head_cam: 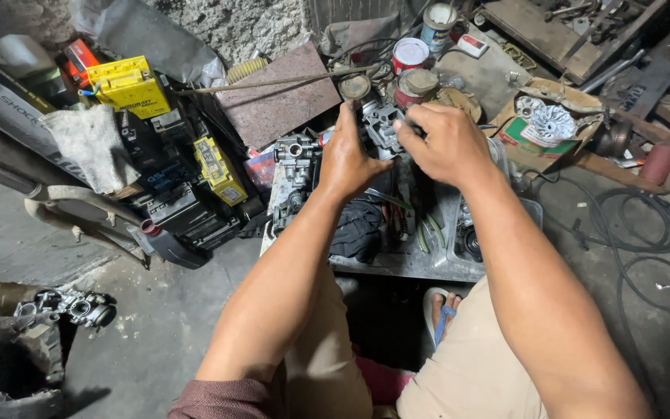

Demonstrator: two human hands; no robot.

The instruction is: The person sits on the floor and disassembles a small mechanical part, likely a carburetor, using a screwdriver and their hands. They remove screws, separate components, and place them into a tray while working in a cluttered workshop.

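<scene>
Both my hands hold a grey metal engine part [381, 120], like a carburetor body, above a metal tray [412, 260]. My left hand [350, 155] grips its left side, fingers curled round it. Closed over the part's top right is my right hand [443, 143]. A second carburetor [295, 155] sits on the tray's left end, just left of my left hand. A black cloth [358, 225] and several hand tools [409, 217] lie in the tray under my wrists.
Yellow and black batteries [129, 85] are stacked at left beside a grey rag [91, 147]. Paint cans [410, 54] stand behind the tray. A finned white disc [552, 120] lies in a box at right. Black cable [645, 233] coils on the floor. Another carburetor [79, 306] lies at lower left.
</scene>
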